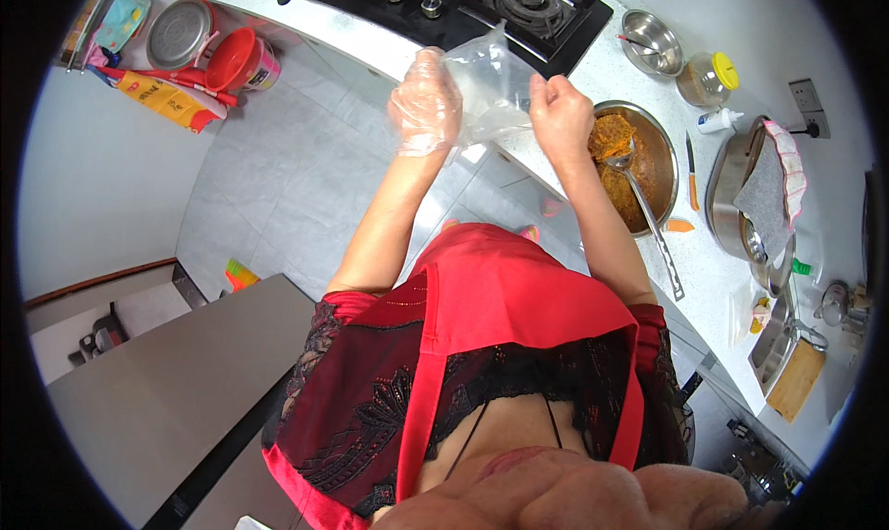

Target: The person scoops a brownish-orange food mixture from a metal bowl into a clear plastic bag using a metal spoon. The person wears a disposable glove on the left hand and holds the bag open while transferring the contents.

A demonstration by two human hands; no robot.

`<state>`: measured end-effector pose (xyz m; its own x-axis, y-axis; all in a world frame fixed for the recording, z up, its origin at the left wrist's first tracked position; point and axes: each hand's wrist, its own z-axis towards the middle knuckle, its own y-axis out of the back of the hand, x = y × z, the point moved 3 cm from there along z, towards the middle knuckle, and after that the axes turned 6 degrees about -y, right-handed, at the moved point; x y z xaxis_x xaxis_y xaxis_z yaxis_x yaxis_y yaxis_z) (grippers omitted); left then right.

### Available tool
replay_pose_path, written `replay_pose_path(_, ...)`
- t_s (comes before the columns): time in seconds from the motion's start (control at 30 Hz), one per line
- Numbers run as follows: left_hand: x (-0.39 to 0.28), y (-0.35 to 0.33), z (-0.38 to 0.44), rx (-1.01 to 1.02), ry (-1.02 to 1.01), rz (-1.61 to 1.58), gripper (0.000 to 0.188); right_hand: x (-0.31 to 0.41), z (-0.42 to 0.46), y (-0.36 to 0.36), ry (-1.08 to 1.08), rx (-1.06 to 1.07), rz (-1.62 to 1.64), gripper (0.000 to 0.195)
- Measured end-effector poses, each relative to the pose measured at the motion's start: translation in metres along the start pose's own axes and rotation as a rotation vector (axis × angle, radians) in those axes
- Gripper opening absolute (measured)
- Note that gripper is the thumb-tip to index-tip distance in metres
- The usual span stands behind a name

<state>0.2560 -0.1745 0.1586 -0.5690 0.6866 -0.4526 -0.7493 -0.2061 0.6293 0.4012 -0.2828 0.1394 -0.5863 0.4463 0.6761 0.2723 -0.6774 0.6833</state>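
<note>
My left hand [425, 106] wears a thin clear plastic glove and grips one side of a clear plastic sheet or bag [489, 79]. Bare and closed, my right hand [561, 113] pinches its other side, so the plastic stretches between both hands over the counter's front edge. Just right of my right hand stands a steel bowl [672, 162] of orange-brown food mixture [628, 190]. A slotted-handled metal spoon [649, 214] rests in that bowl, its handle over the rim.
Beyond the hands lies a black gas stove [444, 30]. Along the counter's right are a small steel bowl [653, 37], a yellow-lidded jar [705, 79], a knife [692, 172], a large steel pot [726, 190] and a sink [774, 342]. A red basin [233, 58] sits at upper left.
</note>
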Motion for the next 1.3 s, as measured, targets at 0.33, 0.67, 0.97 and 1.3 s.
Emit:
replay_pose_path(0.33, -0.039, -0.017, 0.013, 0.066, -0.227, -0.075, 0.005, 0.068, -0.064, 0.049, 0.446, 0.326, 0.228, 0.023)
replay_pose_path(0.67, -0.072, 0.006, -0.002, 0.166, -0.437, -0.068, 0.008, 0.027, 0.001, -0.011, 0.861, 0.143, -0.575, 0.055)
replay_pose_path(0.97, -0.061, -0.024, 0.020, 0.264, -0.473, 0.025, 0.009, 0.003, -0.008, -0.012, 0.332, 0.445, -0.378, 0.041)
replay_pose_path(1.3, -0.098, -0.080, 0.034, 0.669, -0.459, 0.090, 0.016, -0.014, 0.018, 0.050, 0.173, 0.636, -0.250, 0.027)
